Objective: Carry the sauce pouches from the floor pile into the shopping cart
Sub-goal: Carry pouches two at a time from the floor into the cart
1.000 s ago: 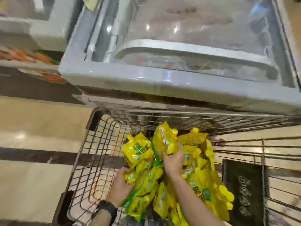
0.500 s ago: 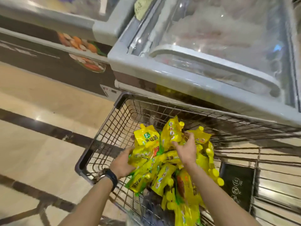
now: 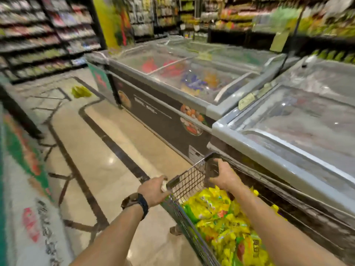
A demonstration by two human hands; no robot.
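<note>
Low in the head view, looks down on a wire shopping cart (image 3: 192,181) heaped with yellow sauce pouches (image 3: 221,217), green and red print on them, piled close up to the rim. Grips the cart's left rim with the left hand (image 3: 153,191), fingers curled round the top wire, a dark watch (image 3: 138,203) on the wrist. Clasps the dark plastic corner at the cart's far end with the right hand (image 3: 222,175), fingers curled down over it, forearm stretched above the pouches. Shows the cart just beside a glass-topped chest freezer (image 3: 288,150) on the right, with a second, longer freezer (image 3: 163,120) running on up the aisle, food pictures on its dark front. Finds a small yellow floor pile (image 3: 80,91) well apart from the cart, on the tan floor (image 3: 107,150) near the longer freezer's far corner, too blurred to tell single pouches. Takes in stocked shelves (image 3: 38,35) at the upper left, also blurred.
</note>
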